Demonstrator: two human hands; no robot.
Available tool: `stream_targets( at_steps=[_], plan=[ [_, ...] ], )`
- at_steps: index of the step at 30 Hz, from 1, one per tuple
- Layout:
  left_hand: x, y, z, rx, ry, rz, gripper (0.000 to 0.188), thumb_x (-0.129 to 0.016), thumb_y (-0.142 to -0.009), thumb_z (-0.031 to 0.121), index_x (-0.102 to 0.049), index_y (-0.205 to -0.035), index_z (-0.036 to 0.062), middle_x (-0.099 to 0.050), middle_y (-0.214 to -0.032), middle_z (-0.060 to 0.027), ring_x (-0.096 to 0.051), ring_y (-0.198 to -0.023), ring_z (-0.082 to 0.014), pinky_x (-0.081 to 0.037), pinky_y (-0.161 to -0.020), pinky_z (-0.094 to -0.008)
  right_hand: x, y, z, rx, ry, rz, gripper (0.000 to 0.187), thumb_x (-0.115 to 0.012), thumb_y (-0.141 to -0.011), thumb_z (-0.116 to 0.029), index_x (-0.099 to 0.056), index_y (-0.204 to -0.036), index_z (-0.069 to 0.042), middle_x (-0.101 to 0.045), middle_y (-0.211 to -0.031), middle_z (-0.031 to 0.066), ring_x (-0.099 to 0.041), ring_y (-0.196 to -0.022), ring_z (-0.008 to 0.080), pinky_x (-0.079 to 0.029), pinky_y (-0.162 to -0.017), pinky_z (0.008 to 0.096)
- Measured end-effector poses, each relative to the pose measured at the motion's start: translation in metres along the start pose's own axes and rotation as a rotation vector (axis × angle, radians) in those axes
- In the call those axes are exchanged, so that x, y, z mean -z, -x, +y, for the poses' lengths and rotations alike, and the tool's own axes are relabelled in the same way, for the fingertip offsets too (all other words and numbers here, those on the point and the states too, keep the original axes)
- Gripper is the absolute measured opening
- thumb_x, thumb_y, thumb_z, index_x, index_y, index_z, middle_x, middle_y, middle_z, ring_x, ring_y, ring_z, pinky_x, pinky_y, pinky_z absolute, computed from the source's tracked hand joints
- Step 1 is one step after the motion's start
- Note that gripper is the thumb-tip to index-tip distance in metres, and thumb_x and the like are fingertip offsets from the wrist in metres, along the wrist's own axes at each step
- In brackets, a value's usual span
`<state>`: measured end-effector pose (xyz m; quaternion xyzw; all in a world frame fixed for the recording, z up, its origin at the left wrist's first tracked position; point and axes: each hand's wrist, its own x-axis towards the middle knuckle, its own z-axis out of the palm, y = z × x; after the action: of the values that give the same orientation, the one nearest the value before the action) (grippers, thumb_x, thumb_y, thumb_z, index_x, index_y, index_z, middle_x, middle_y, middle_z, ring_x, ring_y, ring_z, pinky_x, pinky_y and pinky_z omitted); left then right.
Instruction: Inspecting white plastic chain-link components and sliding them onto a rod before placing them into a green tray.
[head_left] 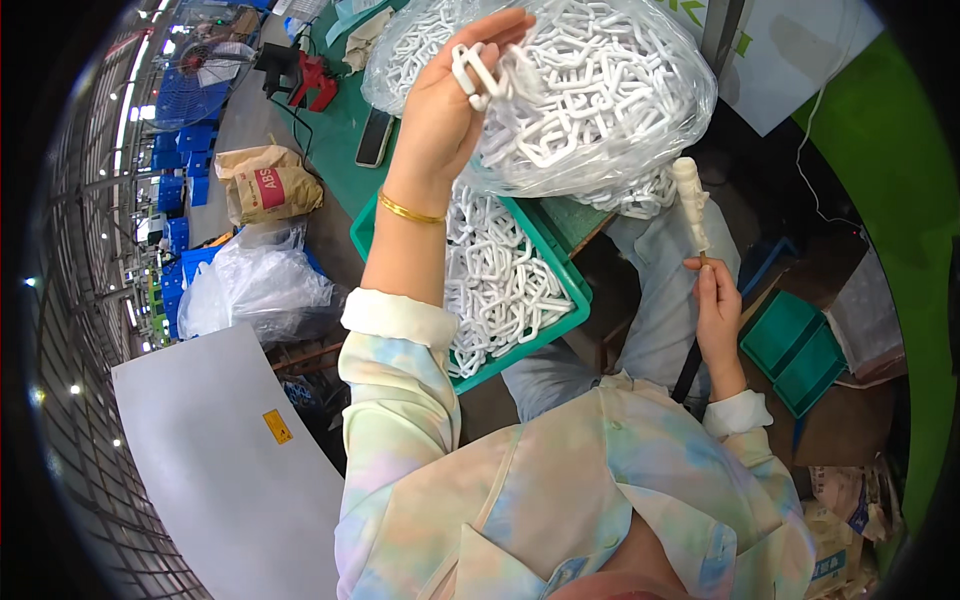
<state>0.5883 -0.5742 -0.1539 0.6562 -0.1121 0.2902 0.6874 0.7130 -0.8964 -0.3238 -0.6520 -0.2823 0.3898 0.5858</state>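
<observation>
My left hand (452, 118) is raised over a large clear plastic bag (690, 120) heaped with white plastic links. A few white links (474, 80) are in its curled fingers, partly smeared by motion. Below that forearm, a green crate (572, 318) holds many more loose links. On the other side, my right hand (716, 306) pinches the thin lower end of a cream-coloured, knobby stick-like tool (690, 205), which stands upright above the fingers. Its exact kind is unclear.
A phone (375, 138) and a red tool (313, 82) lie on the green table. To the left are a paper sack (268, 185), a bundle of clear plastic (255, 285) and a grey panel (220, 440). Green bins (795, 345) stand at right.
</observation>
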Motion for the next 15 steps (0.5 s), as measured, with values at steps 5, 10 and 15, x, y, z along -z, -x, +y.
stream_targets(
  at_steps=[5,10,15],
  plan=[
    [-0.032,-0.011,0.031,0.594,-0.646,0.453,0.043,-0.054,-0.098,0.016,-0.051,-0.137,-0.0004,-0.056,-0.133,-0.0134,-0.052,-0.123,-0.0249,-0.037,-0.105,-0.0326,0.001,0.000,0.009,-0.041,-0.003,0.010,0.028,-0.045,-0.104,-0.022,-0.065,-0.108,-0.003,-0.038,-0.071,-0.0075,-0.033,-0.065,0.0022,-0.026,-0.058,0.0195],
    [-0.026,-0.021,0.039,0.091,-1.118,0.078,0.044,-0.056,-0.086,0.001,-0.058,-0.130,0.0045,-0.058,-0.106,-0.0122,-0.058,-0.097,-0.0212,-0.046,-0.087,-0.0292,0.001,-0.002,0.012,-0.040,-0.013,0.017,0.028,-0.046,-0.104,-0.022,-0.065,-0.108,-0.002,-0.037,-0.070,-0.0082,-0.032,-0.064,0.0019,-0.025,-0.057,0.0194],
    [-0.039,-0.028,0.059,0.550,-1.412,0.324,0.039,-0.059,-0.081,-0.006,-0.067,-0.117,0.0050,-0.055,-0.093,-0.0106,-0.059,-0.080,-0.0184,-0.050,-0.068,-0.0249,0.000,-0.002,0.012,-0.043,-0.034,0.013,0.025,-0.047,-0.103,-0.019,-0.065,-0.106,-0.002,-0.042,-0.070,-0.0088,-0.034,-0.064,0.0013,-0.027,-0.057,0.0188]
  ],
)
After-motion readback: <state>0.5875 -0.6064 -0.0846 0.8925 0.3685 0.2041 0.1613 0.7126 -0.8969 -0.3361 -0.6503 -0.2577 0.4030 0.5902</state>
